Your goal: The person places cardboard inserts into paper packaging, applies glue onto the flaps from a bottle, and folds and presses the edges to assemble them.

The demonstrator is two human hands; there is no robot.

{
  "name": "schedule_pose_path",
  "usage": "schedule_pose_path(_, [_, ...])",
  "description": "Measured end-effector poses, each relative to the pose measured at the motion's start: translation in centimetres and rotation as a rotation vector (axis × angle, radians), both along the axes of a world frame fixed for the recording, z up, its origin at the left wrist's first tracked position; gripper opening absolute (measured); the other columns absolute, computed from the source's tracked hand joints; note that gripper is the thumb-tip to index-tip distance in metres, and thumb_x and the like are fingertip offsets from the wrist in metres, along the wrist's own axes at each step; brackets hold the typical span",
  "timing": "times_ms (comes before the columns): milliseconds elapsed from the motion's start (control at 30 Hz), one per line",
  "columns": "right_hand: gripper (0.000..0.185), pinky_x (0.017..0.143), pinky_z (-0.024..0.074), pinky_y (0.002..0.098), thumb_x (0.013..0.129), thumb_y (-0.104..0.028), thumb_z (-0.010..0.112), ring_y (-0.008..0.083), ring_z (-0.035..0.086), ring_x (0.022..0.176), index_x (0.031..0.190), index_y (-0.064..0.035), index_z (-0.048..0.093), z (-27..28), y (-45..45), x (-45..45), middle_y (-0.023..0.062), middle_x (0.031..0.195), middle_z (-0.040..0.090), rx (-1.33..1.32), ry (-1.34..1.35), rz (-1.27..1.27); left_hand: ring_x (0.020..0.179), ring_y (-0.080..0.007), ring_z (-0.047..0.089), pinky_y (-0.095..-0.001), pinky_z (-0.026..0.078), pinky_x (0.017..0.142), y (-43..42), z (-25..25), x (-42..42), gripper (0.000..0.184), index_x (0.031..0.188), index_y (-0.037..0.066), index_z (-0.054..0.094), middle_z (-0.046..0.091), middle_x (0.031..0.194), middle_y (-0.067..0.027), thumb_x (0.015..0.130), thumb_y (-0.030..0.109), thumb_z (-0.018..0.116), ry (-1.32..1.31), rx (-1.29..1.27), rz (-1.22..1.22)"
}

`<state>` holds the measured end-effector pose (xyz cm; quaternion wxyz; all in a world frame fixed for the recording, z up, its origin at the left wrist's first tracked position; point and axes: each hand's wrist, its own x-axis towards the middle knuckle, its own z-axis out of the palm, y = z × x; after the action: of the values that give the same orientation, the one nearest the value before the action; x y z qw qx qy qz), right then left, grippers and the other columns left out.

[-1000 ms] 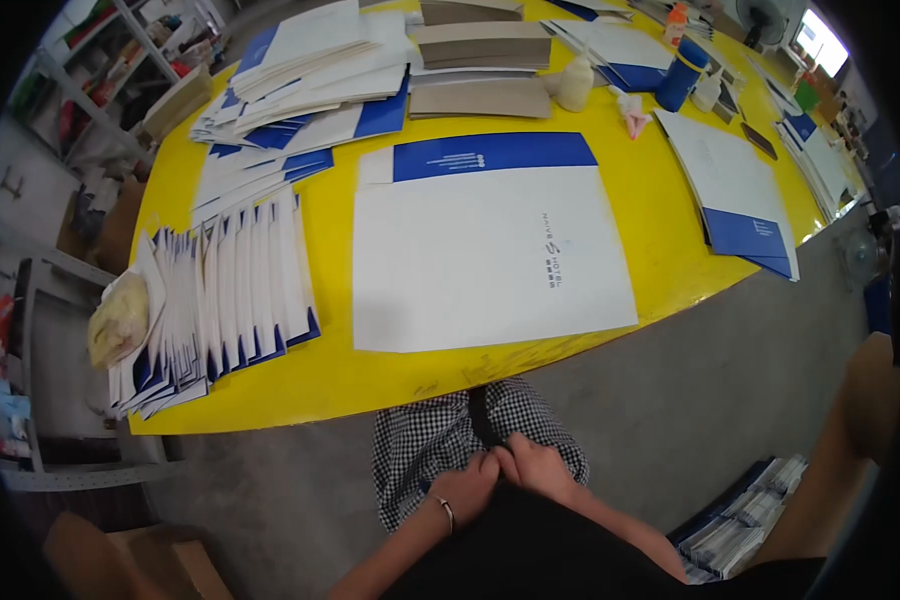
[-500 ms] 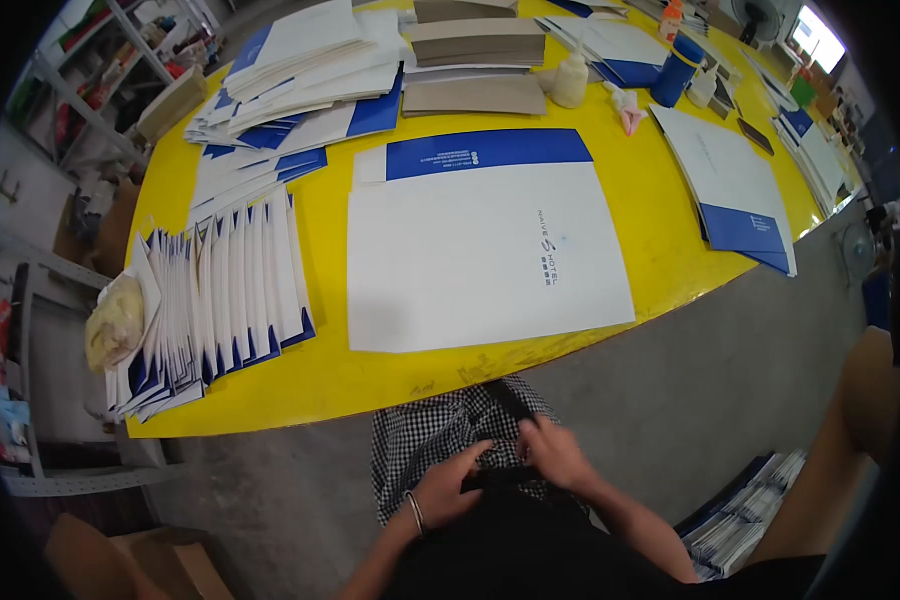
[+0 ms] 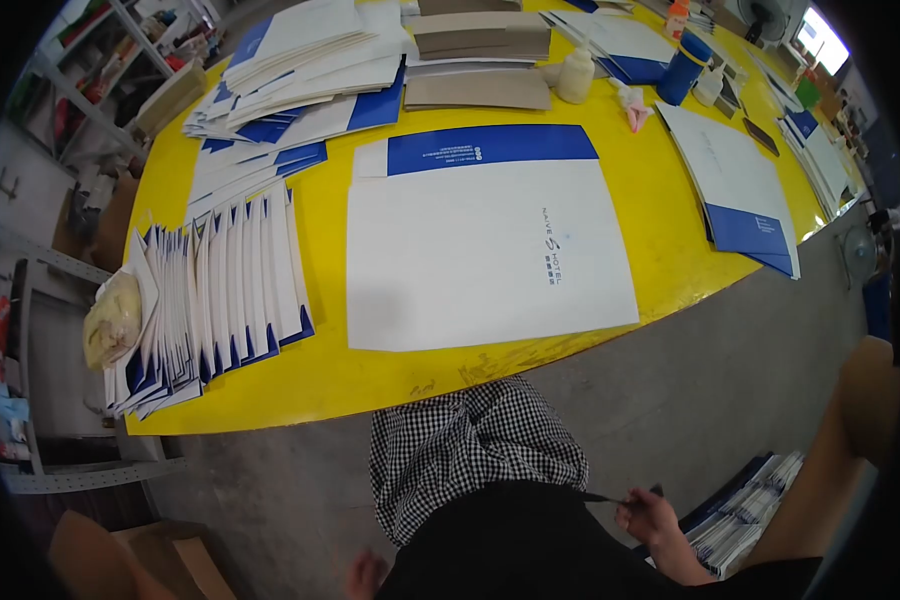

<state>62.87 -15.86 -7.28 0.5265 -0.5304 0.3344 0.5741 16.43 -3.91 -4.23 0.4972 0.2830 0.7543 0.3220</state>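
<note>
One strap (image 3: 604, 498) is pinched by the right hand (image 3: 652, 522), seemingly for tautness between fingers and garment (image 3: 495, 545); left hand (image 3: 367, 574) is blurred, finger state untellable.

yellow table (image 3: 330, 375) | on it: blue canister (image 3: 683, 72), cream bottle (image 3: 575, 78) | left: metal shelving (image 3: 80, 478)
</note>
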Motion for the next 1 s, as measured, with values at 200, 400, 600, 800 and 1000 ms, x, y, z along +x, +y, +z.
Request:
schedule_pose_path(200, [0.035,0.078,0.0521,0.0413,0.098,-0.034,0.051,0.0276,0.062,0.086,0.105,-0.0016,0.058,0.2,-12.3,1.3,0.0130,0.092,0.064,-0.231,-0.039,0.600,0.107,-0.0192,0.058,-0.0334,0.047,0.095,0.0,0.0,-0.1,0.034,0.127,-0.001,0.054,0.062,0.111,-0.0115,0.096,0.012,0.053,0.123,-0.113,-0.096])
schedule_pose_path(400, [0.034,0.081,0.0511,0.0359,0.096,-0.033,0.055,0.0212,0.061,0.090,0.110,-0.0014,0.058,9.3,-9.3,9.6,0.0103,0.102,0.064,-0.599,-0.540,1.481,0.108,-0.0207,0.058,-0.0335,0.047,0.097,9.0,9.5,-3.1,0.035,0.127,-0.002,0.054,0.061,0.114,-0.0125,0.097,0.015,0.051,0.304,0.215,-0.210])
schedule_pose_path(600, [0.034,0.082,0.0490,0.0316,0.093,-0.025,0.060,0.0158,0.059,0.093,0.116,-0.0009,0.057,19.8,13.7,12.7,0.0070,0.105,0.063,0.172,-1.563,0.543,0.110,-0.0221,0.058,-0.0336,0.046,0.099,23.2,28.4,2.8,0.036,0.127,-0.003,0.054,0.061,0.117,-0.0136,0.098,0.018,0.048,0.389,1.140,-0.353])
schedule_pose_path(800, [0.044,0.081,0.0476,0.0310,0.086,-0.027,0.068,0.0168,0.059,0.093,0.118,0.0013,0.057,19.6,34.4,7.0,0.0090,0.106,0.061,0.559,-1.705,0.899,0.112,-0.0255,0.057,-0.0377,0.046,0.095,33.0,15.0,7.9,0.047,0.124,-0.004,0.054,0.060,0.119,-0.0170,0.089,0.027,0.063,0.146,0.654,-0.775])
schedule_pose_path(1000, [0.054,0.079,0.0499,0.0389,0.081,-0.040,0.072,0.0278,0.064,0.089,0.114,0.0012,0.059,7.1,36.6,8.3,0.0163,0.095,0.065,0.152,-1.704,0.991,0.098,-0.0371,0.059,-0.0454,0.046,0.087,36.7,5.0,12.1,0.046,0.117,-0.003,0.057,0.061,0.108,-0.0233,0.085,0.029,0.068,0.441,0.635,-0.748])
